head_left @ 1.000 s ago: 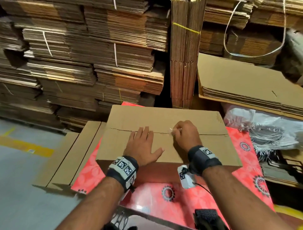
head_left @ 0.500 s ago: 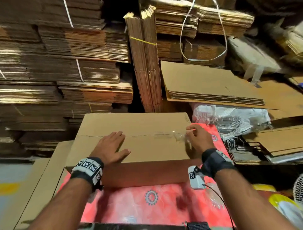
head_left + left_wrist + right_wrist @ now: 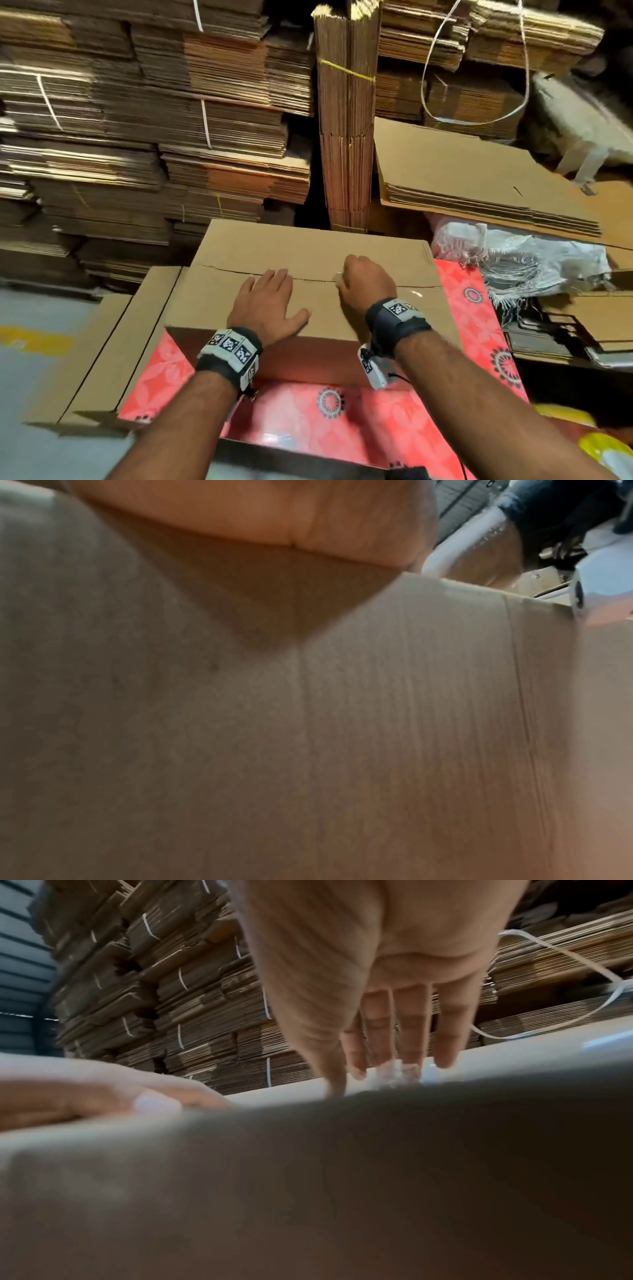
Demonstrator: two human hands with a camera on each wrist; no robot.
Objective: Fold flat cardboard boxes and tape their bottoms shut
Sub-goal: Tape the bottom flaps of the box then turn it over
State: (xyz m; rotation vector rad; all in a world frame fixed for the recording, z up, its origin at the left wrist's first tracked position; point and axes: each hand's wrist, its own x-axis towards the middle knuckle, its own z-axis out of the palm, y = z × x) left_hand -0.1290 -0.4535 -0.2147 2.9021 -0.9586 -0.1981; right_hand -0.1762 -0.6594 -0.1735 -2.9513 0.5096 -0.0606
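A folded cardboard box [image 3: 308, 274] sits at the centre of the head view on a worktop [image 3: 342, 428] covered in a red flowered sheet, its closed flaps facing up and meeting along a seam [image 3: 233, 270] that runs left to right. The left hand [image 3: 270, 308] lies palm down on the near flap, fingers [image 3: 274, 279] straight and close together, their tips reaching the seam, the thumb spread to the right. The right hand [image 3: 368, 279] rests just to its right on the same seam, knuckles up; in the right wrist view its fingers [image 3: 411, 1031] point down together onto the cardboard and touch a crumpled bit of clear tape [image 3: 394, 1069] (whether they pinch it or only press it cannot be told). A shiny strip of tape [image 3: 416, 294] shows on the seam to the right of that hand. The left wrist view shows only blurred cardboard [image 3: 308, 723] under the palm. Flat cardboard sheets [image 3: 102, 342] lie at the lower left beside the worktop, and bundled stacks of flat boxes [image 3: 154, 120] fill the upper part of the frame.
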